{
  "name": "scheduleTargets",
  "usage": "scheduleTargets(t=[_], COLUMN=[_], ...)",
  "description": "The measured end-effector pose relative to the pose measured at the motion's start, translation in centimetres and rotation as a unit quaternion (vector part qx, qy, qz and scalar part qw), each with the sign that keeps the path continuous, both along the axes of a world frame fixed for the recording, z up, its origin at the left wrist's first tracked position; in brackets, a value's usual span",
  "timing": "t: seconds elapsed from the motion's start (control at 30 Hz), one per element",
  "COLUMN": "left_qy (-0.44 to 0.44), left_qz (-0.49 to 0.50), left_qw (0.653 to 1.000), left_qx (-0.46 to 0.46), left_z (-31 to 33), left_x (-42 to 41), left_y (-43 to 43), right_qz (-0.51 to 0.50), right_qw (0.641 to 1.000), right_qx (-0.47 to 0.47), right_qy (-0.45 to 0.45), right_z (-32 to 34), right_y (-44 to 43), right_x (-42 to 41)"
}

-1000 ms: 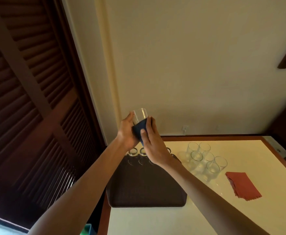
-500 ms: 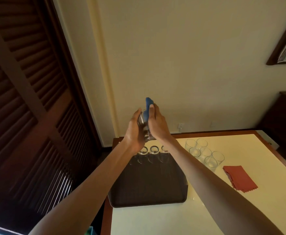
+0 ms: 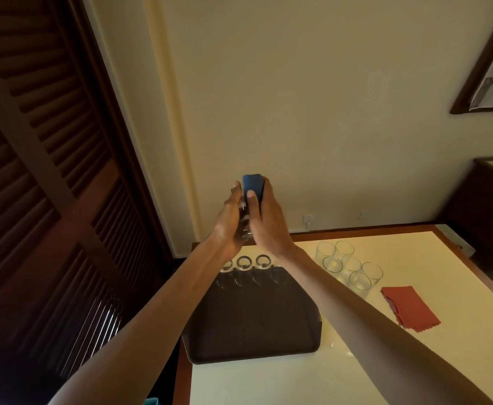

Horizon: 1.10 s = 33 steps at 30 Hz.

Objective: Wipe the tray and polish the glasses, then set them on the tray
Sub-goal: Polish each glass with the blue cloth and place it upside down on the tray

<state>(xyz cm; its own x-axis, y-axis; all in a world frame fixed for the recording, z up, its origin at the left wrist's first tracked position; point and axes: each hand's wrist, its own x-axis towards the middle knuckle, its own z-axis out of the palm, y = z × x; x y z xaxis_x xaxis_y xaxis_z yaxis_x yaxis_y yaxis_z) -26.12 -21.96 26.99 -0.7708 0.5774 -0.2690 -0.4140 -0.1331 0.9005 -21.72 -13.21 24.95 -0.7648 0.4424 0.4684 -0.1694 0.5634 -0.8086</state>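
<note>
1. Glass (image 3: 243, 229), the one being polished, is held up in front of the wall, well above the bench (image 3: 297, 375). It is caught between both hands, and only a sliver of it shows between the palms.
2. The left hand (image 3: 230, 220) curls round its side. I judge it serves as the clamp, so the glass cannot twist away under the rubbing.
3. The right hand (image 3: 270, 226) pinches the blue cloth (image 3: 252, 187) against the glass, thumb on the near face and fingers behind. The cloth folds over the top, which suggests the rim or upper wall is being worked.
4. Lifting it this high probably lets the light show any smears.
5. Below the wrists lies the dark tray (image 3: 254, 317), at the left end of the bench. A row of glasses (image 3: 243, 263) stands along its far edge — likely set at the back so the nearer part stays free for the rest.
6. To the right of the tray, a cluster of glasses (image 3: 347, 267) stands on the bench, apart from the tray. These are probably the ones waiting their turn.
7. The red cloth (image 3: 408, 308) lies flat near that cluster, untouched — whether it was meant for the tray I cannot tell.
</note>
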Motion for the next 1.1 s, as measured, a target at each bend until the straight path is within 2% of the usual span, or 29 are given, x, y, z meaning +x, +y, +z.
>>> scheduleTargets(t=[0.13,0.23,0.3,0.37,0.47,0.57,0.67,0.8,0.87,0.97,1.1], left_qy=[0.008,-0.002,-0.011,-0.035,-0.06,-0.038,-0.04,-0.015,0.003,0.003,0.027], left_qz=[-0.005,0.026,0.051,0.07,0.103,0.109,0.088,0.083,0.083,0.092,0.139], left_qw=[1.0,0.999,0.998,0.997,0.993,0.993,0.995,0.996,0.996,0.995,0.987], left_qx=[-0.01,-0.021,-0.019,-0.019,-0.01,0.001,0.01,-0.01,-0.015,-0.036,-0.082], left_z=[-0.2,-0.3,-0.5,-0.7,-1.4,-1.6,-1.5,-0.7,0.0,0.8,0.2], left_x=[0.3,-0.1,-0.4,-0.8,-1.4,-1.4,-0.7,0.1,0.4,0.0,-1.0], left_y=[0.8,1.3,1.3,1.2,1.2,1.2,1.2,1.9,1.8,1.3,0.7], right_qz=[0.026,0.044,0.044,0.024,0.008,0.025,-0.011,-0.001,0.01,0.028,0.041], right_qw=[0.983,0.96,0.961,0.973,0.993,0.998,0.998,0.98,0.972,0.962,0.969], right_qx=[-0.173,-0.25,-0.231,-0.169,-0.058,-0.008,-0.039,-0.173,-0.209,-0.227,-0.19], right_qy=[-0.059,-0.122,-0.145,-0.156,-0.106,-0.055,-0.055,-0.096,-0.11,-0.151,-0.151], right_z=[0.0,-1.0,-1.6,-2.0,-2.6,-2.4,-0.8,1.6,1.9,0.4,-1.3], right_y=[1.6,2.0,1.2,0.2,-1.4,-1.7,-0.6,1.7,1.4,0.2,-1.7], right_x=[-1.2,-1.8,-1.3,-0.2,1.1,1.4,0.2,-1.1,-0.9,-0.4,1.1])
